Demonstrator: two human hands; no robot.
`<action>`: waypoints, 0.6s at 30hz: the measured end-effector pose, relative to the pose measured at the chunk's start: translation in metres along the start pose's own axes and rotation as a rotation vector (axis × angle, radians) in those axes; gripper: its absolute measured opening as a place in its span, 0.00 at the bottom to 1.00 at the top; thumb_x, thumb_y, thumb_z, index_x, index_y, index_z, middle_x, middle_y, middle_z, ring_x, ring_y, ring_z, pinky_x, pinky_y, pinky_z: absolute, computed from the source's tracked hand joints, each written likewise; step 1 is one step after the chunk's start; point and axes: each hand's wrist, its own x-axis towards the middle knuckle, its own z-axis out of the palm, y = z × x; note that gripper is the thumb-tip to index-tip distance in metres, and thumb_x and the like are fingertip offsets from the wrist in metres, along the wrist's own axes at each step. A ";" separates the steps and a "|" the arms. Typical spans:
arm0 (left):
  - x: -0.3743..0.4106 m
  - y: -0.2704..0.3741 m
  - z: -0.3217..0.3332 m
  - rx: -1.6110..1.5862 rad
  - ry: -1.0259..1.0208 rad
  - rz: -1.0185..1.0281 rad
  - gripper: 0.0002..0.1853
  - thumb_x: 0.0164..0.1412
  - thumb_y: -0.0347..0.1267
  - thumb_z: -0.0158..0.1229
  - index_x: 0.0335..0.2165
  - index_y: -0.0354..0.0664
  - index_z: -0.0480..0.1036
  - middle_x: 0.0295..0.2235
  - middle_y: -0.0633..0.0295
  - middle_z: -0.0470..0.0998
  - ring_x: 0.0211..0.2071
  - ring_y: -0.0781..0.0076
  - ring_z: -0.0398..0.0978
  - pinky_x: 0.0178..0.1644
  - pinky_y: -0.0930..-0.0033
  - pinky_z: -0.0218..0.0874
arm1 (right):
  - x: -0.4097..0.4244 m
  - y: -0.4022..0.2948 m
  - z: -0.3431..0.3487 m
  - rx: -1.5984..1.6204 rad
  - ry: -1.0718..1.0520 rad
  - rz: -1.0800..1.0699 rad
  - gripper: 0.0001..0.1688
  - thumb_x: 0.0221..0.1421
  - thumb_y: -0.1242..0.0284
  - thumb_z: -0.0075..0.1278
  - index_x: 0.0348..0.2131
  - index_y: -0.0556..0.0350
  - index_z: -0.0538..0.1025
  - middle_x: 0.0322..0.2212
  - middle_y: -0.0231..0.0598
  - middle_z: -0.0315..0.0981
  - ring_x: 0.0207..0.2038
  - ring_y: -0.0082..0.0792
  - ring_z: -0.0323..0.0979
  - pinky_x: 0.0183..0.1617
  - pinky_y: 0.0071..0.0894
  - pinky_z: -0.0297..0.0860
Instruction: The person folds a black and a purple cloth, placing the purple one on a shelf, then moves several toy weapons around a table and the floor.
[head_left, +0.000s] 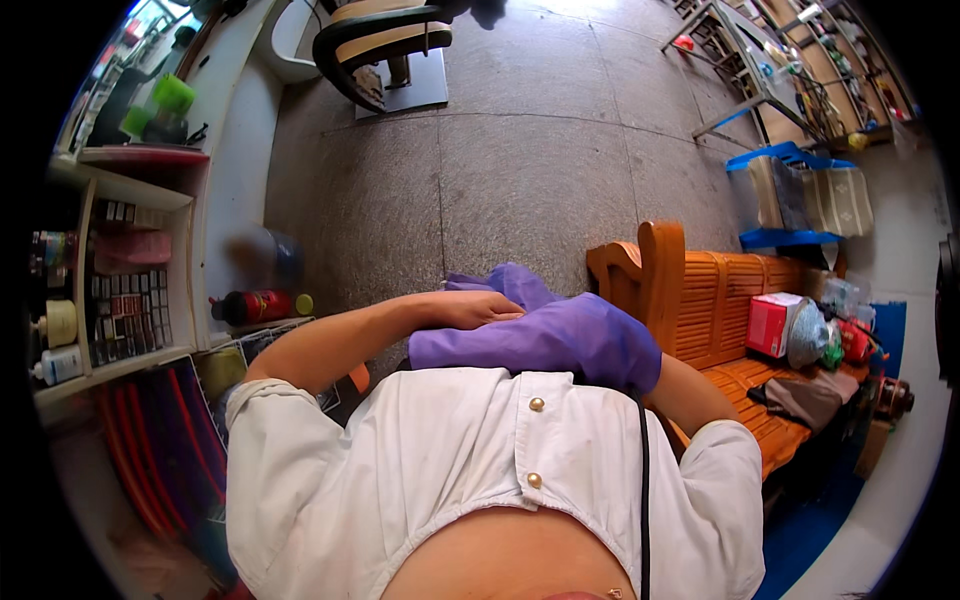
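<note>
A purple cloth (525, 337) is bunched up in front of my waist, its folds reaching above the white buttoned top that I wear. My left hand (484, 309) comes in from the left of the view and rests against the cloth; some fingers are lost in the folds, so its grip cannot be made out. From the right side, my other forearm goes under the purple cloth, which covers that hand completely. A thin black cord (645, 487) runs down over the white top.
An orange wooden bench (667, 300) stands at right, holding a red box (769, 326) and bags. White shelves (142, 360) with bottles line the left, near a dark red bottle (262, 306). A salon-type chair (382, 45) stands ahead; a blue rack (787, 154) and metal-framed table (739, 90) lie at upper right.
</note>
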 end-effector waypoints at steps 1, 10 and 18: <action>0.004 0.003 0.003 -0.105 0.026 0.034 0.21 0.60 0.39 0.42 0.43 0.30 0.65 0.39 0.58 0.72 0.39 0.74 0.67 0.44 0.72 0.57 | -0.008 0.001 -0.015 -0.042 -0.025 0.033 0.25 0.50 0.72 0.48 0.48 0.58 0.65 0.41 0.37 0.68 0.41 0.23 0.64 0.46 0.25 0.62; 0.063 -0.009 -0.005 -0.452 -0.110 -0.065 0.15 0.55 0.31 0.48 0.40 0.33 0.68 0.35 0.67 0.72 0.36 0.81 0.66 0.40 0.76 0.59 | 0.007 -0.056 -0.152 -0.254 -0.132 -0.061 0.31 0.46 0.63 0.54 0.48 0.57 0.65 0.41 0.39 0.68 0.41 0.32 0.67 0.44 0.31 0.65; 0.049 -0.066 -0.026 -0.766 0.754 0.095 0.14 0.54 0.31 0.48 0.39 0.38 0.70 0.36 0.62 0.73 0.37 0.78 0.68 0.42 0.74 0.60 | 0.069 -0.060 -0.150 -0.618 -0.335 -0.044 0.11 0.48 0.71 0.49 0.29 0.64 0.72 0.21 0.45 0.70 0.22 0.27 0.65 0.30 0.30 0.63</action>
